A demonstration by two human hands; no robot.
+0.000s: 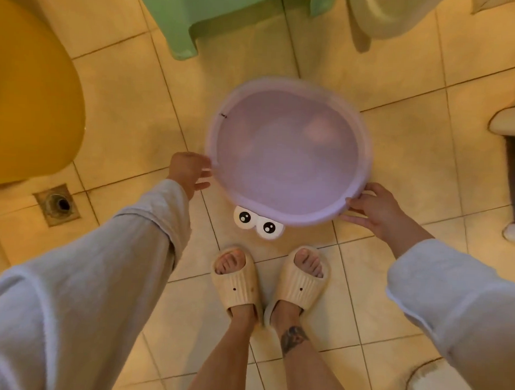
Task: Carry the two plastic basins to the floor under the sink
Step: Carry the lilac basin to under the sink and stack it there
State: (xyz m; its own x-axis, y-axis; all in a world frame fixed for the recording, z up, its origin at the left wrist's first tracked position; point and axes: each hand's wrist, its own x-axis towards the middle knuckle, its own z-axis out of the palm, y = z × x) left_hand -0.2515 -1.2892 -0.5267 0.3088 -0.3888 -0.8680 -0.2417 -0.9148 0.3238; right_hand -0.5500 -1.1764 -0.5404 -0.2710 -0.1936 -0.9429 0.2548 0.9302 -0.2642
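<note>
A round purple plastic basin [287,155] hangs above the tiled floor in front of my feet, slightly blurred. My left hand [188,170] is at its left rim, thumb on the edge and fingers spread underneath. My right hand [372,210] grips the near right rim, thumb on top and fingers below. A white piece with two cartoon eyes [258,222] sticks out from under the basin's near edge; I cannot tell whether it belongs to this basin or to another one beneath it.
A large yellow rounded object [29,99] fills the left side. A green plastic stool [215,18] stands ahead, with a white fixture [385,15] beside it. A floor drain [57,205] is at the left, and a white sink edge [512,122] at the right.
</note>
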